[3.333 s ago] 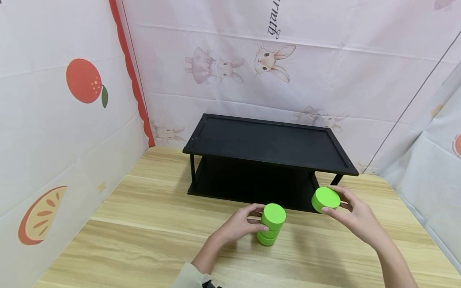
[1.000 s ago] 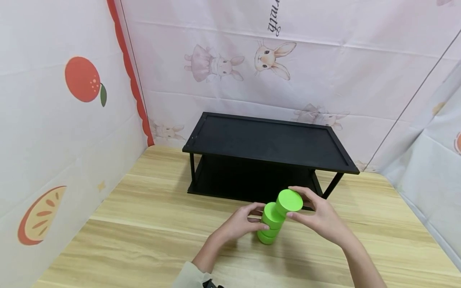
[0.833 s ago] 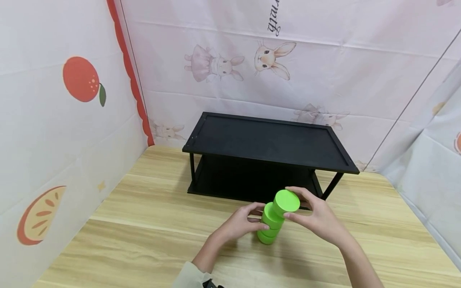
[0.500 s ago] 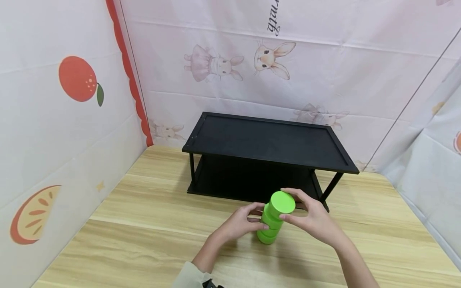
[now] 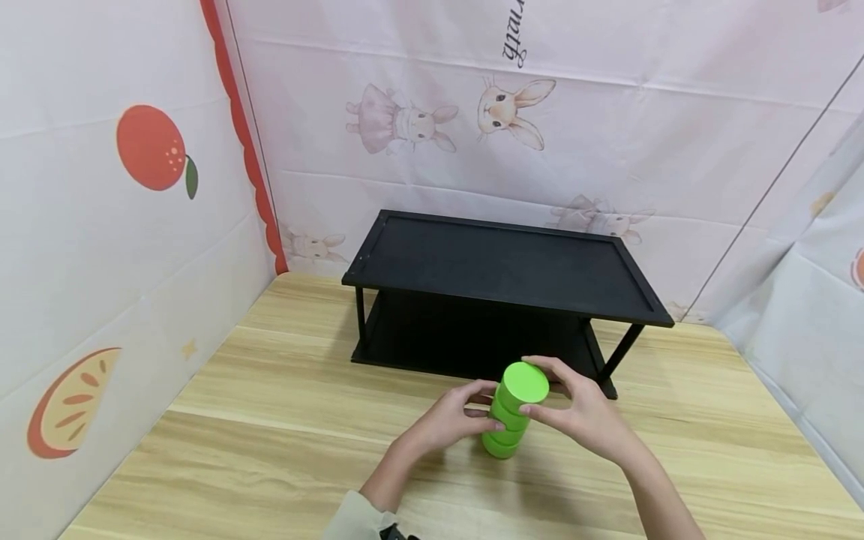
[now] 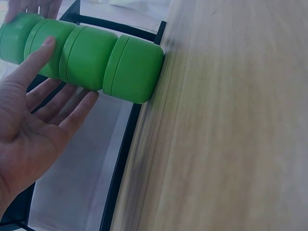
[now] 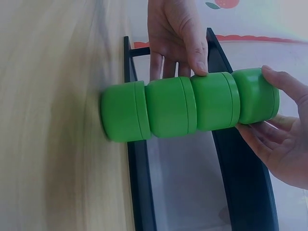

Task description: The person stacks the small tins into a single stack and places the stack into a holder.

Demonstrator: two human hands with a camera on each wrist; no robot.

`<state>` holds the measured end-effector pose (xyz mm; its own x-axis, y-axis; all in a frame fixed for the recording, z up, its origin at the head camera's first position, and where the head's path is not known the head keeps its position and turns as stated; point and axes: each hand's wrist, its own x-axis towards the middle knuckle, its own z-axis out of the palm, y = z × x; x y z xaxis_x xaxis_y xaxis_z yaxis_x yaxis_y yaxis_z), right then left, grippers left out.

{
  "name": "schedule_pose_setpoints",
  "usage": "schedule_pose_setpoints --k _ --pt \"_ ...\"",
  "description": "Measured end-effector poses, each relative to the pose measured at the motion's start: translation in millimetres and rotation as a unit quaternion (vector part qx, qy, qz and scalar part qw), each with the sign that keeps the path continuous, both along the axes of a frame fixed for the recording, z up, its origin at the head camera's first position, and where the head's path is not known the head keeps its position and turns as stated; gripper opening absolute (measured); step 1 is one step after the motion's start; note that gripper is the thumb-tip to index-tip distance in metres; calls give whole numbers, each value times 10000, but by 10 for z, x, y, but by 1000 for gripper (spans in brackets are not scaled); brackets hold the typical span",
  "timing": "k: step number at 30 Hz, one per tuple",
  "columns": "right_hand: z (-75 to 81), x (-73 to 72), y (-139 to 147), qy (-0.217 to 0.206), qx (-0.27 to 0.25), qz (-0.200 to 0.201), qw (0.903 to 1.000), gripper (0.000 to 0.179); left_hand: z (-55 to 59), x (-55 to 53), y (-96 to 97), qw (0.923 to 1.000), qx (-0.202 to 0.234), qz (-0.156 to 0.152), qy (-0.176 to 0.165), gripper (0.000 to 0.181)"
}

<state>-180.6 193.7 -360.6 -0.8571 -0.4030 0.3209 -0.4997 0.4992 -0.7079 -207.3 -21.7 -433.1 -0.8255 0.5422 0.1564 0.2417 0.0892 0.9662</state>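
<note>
Several small green round jars with lids stand as one upright column on the wooden table, the lowest jar [image 7: 122,113] resting on the wood. My left hand [image 5: 448,416] is around the column from the left, with its thumb against the jar [image 6: 43,48] just below the top one. Between thumb and fingers, my right hand [image 5: 583,412] holds the top jar [image 5: 525,386] from the right. That jar sits over the others, its base right at the lid below and slightly off to the right in the head view.
Behind the column stands a low black two-tier shelf [image 5: 499,262], its lower board [image 5: 466,337] close to the jars. Bare wooden tabletop [image 5: 283,420] stretches to the left and right. Printed cloth walls [image 5: 432,150] enclose the back and sides.
My right hand has carried its jar left and down, from beside the shelf's right end onto the column, and lined it up more closely. The left hand has stayed in place.
</note>
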Motion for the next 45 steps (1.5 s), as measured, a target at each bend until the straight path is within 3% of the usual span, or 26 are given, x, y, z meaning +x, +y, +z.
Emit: schedule_pose_setpoints --k 21,34,39,45 --pt "-47 -42 19 -264 -159 140 9994 56 5 -6 4 10000 0 -4 -49 52" --pt "-108 -46 49 -311 -89 298 9990 70 -4 6 10 9997 -164 132 -95 54" --pt "-163 -74 59 -382 -190 385 9983 66 -5 5 7 9993 -365 117 -38 56" --pt "-169 -81 52 -341 -294 436 9980 60 -7 4 4 9995 -298 68 -14 55"
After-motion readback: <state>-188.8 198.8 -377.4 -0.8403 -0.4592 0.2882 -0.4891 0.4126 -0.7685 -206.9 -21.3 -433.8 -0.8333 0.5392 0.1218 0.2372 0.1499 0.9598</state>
